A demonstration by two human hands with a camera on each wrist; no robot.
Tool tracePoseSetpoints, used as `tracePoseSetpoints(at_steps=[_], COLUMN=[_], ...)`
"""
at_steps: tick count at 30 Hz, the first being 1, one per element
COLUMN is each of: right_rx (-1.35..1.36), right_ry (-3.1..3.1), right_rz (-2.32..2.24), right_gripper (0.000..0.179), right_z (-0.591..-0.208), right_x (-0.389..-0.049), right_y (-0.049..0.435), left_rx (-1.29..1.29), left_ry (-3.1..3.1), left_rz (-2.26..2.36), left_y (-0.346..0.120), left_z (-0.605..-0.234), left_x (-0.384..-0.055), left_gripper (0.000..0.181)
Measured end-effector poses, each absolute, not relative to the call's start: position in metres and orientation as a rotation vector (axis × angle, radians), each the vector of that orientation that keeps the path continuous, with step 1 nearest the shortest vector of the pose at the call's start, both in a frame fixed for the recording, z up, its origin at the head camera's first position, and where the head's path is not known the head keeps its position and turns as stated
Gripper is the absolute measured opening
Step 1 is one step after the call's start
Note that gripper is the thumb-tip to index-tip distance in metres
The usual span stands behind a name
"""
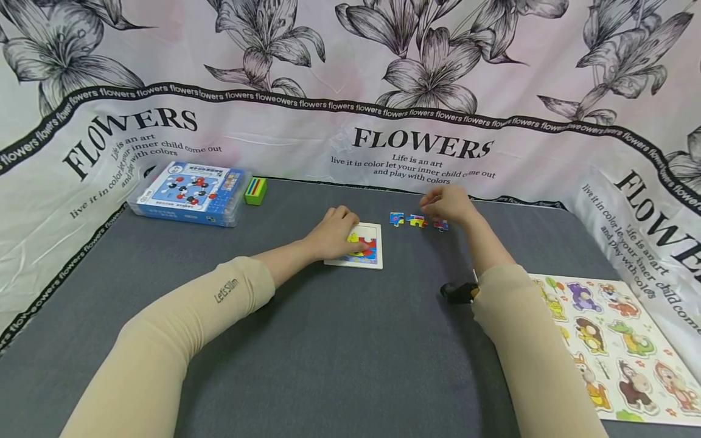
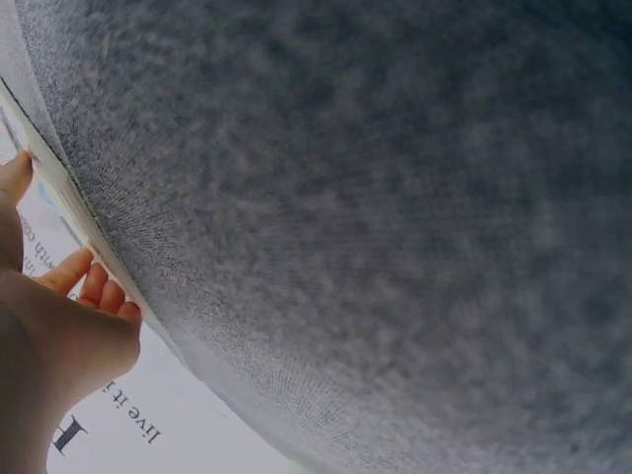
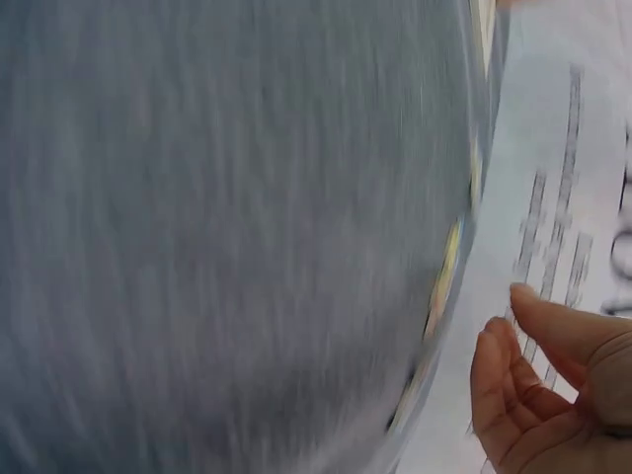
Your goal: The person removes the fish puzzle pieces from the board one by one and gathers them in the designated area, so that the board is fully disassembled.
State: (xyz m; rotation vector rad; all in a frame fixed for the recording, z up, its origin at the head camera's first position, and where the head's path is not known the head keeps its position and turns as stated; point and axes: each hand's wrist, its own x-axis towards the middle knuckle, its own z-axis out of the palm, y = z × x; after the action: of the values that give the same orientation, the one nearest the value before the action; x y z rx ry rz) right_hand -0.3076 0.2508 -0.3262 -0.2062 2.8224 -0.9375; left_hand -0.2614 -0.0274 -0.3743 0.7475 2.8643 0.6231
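Observation:
My left hand (image 1: 333, 234) rests on a small jigsaw puzzle in a pale square frame (image 1: 372, 264). Its thumb lies over the red and blue picture, while the other fingertips touch near the frame's far left edge. In the left wrist view the frame shows almost edge-on beneath the fingers (image 2: 69, 272). My right hand (image 1: 449, 204) hovers above a row of loose puzzle pieces, with bent fingers and a gap between thumb and fingertips. Nothing shows between them. The row has a blue piece (image 1: 397, 219), a yellow and red piece (image 1: 417, 221) and a darker piece (image 1: 441, 225) partly under the hand.
A clear plastic case with a molecule picture (image 1: 188, 191) stands at the back left, beside a small green box (image 1: 255, 191). A board of cartoon animals (image 1: 613, 340) lies at the right, partly under my right sleeve. A black object (image 1: 459, 293) lies by that forearm.

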Motion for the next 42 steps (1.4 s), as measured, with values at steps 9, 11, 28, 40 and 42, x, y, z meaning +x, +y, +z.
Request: tracePoseSetpoints(at_steps=[9, 11, 28, 40, 42], right_rx=[-0.370, -0.394, -0.629, -0.707, -0.697], right_ry=[2.663, 2.650, 2.591, 2.613, 2.613], right_rz=[-1.061, -1.055, -0.798, -0.682, -0.685], right_gripper=[0.024, 0.024, 0.017, 0.029, 0.029], right_z=[-0.328, -0.328, -0.338, -0.347, -0.348], right_x=[-0.301, -0.299, -0.285, -0.281, -0.280], right_y=[0.194, 0.184, 0.123, 0.119, 0.119], left_rx=[0.806, 0.818, 0.875, 0.881, 0.877], left_ry=[2.805, 2.790, 2.678, 2.683, 2.684], left_rz=[0.701, 0.681, 0.742, 0.761, 0.757], left_y=[-0.042, -0.047, -0.068, -0.069, -0.070], left_z=[-0.368, -0.367, -0.368, -0.374, -0.374], left_x=[-0.273, -0.276, -0.270, -0.269, -0.269], left_gripper=[0.076, 0.077, 0.084, 0.084, 0.085])
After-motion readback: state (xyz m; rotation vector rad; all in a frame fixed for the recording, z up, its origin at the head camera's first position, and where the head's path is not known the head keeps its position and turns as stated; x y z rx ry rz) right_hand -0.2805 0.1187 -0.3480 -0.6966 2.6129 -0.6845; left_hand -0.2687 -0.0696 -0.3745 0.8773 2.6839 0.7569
